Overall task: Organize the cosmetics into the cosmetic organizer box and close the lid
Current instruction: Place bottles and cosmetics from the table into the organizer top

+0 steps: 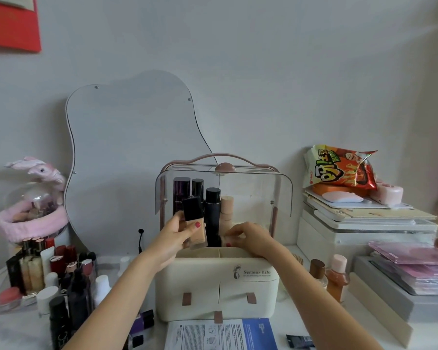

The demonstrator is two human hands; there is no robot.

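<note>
Left hand (173,238) grips a foundation bottle (194,226) with a black cap, tilted right over the organizer box (216,286) on the table (301,324), lid (238,190) flipped up. Right hand (248,237) reaches inside, fingers curled around something small, can't tell what. Four bottles (213,210) already stand at the back left.

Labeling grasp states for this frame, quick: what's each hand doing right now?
Left hand: holding a foundation bottle above the organizer.
Right hand: fingers curled on a small item inside the organizer; grip and item can't be told.
</note>
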